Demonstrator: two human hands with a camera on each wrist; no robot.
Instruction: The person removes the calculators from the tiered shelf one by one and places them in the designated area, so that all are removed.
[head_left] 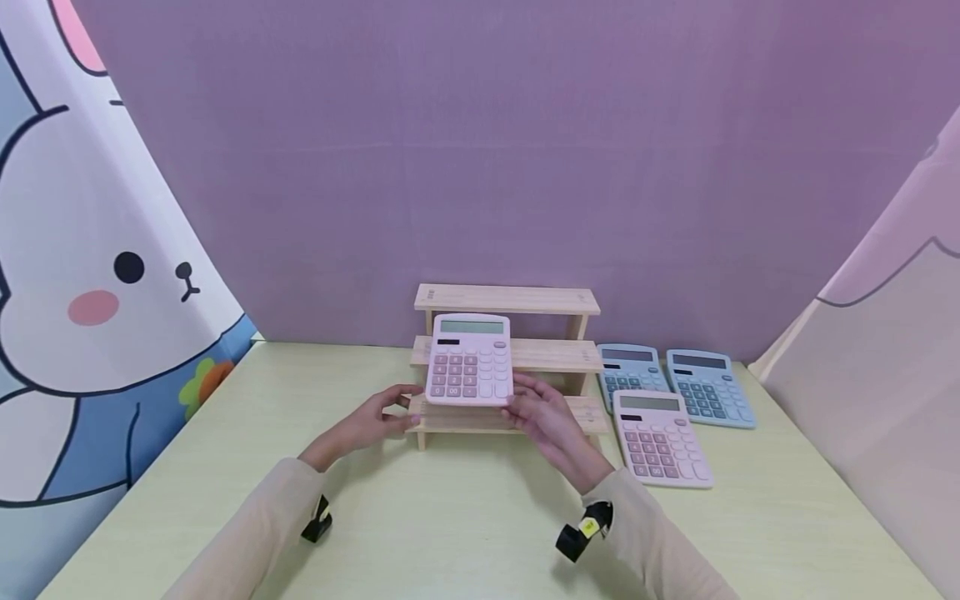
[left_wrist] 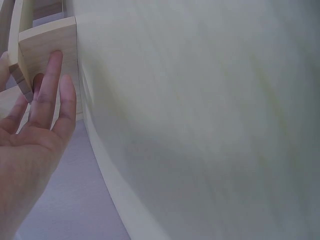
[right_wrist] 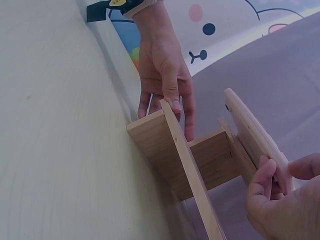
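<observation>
My right hand [head_left: 553,425] pinches the lower right corner of a pink calculator [head_left: 470,358] between thumb and fingers. The calculator stands tilted, display up, in front of the middle step of a three-step wooden rack [head_left: 555,354]. In the right wrist view the calculator [right_wrist: 257,137] is seen from its edge, beside a step. At the left end of the lowest step, my left hand [head_left: 372,419] grips the rack, thumb at the board's edge and fingers along the side panel [left_wrist: 50,42].
Two blue calculators [head_left: 632,367] lie to the right of the rack. In front of them lies another pink calculator [head_left: 663,439]. A purple cloth backdrop [head_left: 480,167] rises behind the pale table [head_left: 450,517], with printed cloths at both sides.
</observation>
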